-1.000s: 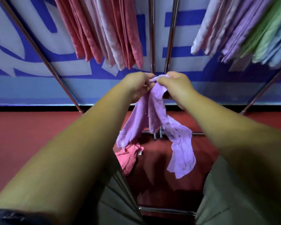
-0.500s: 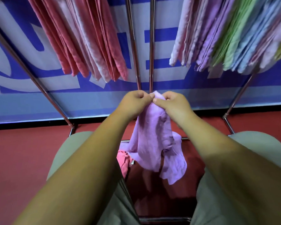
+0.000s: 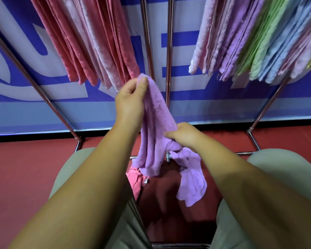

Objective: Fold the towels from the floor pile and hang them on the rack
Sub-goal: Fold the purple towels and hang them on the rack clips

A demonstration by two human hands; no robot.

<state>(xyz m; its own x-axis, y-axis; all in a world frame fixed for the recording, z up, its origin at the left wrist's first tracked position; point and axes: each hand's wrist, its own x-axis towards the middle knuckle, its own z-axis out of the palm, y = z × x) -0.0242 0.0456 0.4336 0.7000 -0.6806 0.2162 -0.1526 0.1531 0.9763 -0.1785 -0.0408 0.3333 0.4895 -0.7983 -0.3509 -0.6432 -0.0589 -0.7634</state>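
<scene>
- The left hand (image 3: pixel 131 103) was pinched shut on the top corner of the purple towel (image 3: pixel 156 130), thumb and fingers closed over the cloth at about 12 o'clock of the towel.
- The right hand (image 3: pixel 184 136) was closed on the same towel lower down, toward 5 o'clock from the left hand, gripping a bunched fold of its edge.
- The two hands were apart, the left higher and farther out, the right lower and nearer the body.
- The towel's long axis ran from 12 o'clock down to 6 o'clock between the hands, its loose end hanging below the right hand toward the floor (image 3: pixel 25 168).
- It hung crumpled and not yet spread flat, so the fold looked barely begun.
- A pink towel (image 3: pixel 136 180) lay on the floor at 7 o'clock of the hanging end, partly hidden behind the left forearm.
- The rack (image 3: pixel 169 69) stood past the hands at 12 o'clock, its upright poles just behind the towel; hung towels (image 3: pixel 97 42) filled the bars at 11 and 1 o'clock.
- Judged from this, the next move hinged on the right hand sliding along the edge to find the second corner.
</scene>
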